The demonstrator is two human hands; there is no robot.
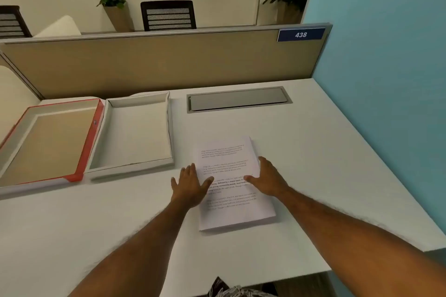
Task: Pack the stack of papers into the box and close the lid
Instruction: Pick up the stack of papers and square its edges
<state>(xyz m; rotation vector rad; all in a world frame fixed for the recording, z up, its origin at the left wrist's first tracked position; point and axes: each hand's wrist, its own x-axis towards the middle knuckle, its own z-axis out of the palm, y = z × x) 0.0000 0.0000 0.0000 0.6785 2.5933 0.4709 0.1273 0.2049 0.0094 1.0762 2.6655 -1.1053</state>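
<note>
A stack of printed white papers (231, 212) lies flat on the white desk, a little right of centre. My left hand (189, 187) rests at the stack's left edge, fingers spread, thumb lying on the top sheet. My right hand (270, 181) sits at the right edge, fingers apart, thumb on the top sheet. Neither hand has lifted the stack. To the left stands the shallow white box (106, 132), open and with nothing inside. Its lid (88, 142), red-rimmed with a tan inside, lies upturned beside the box on the far left.
A grey cable hatch (239, 99) is set into the desk (313, 164) behind the papers. A tan partition (156, 62) bounds the back, a blue wall (386, 79) the right. The desk's right edge slants in near my right forearm.
</note>
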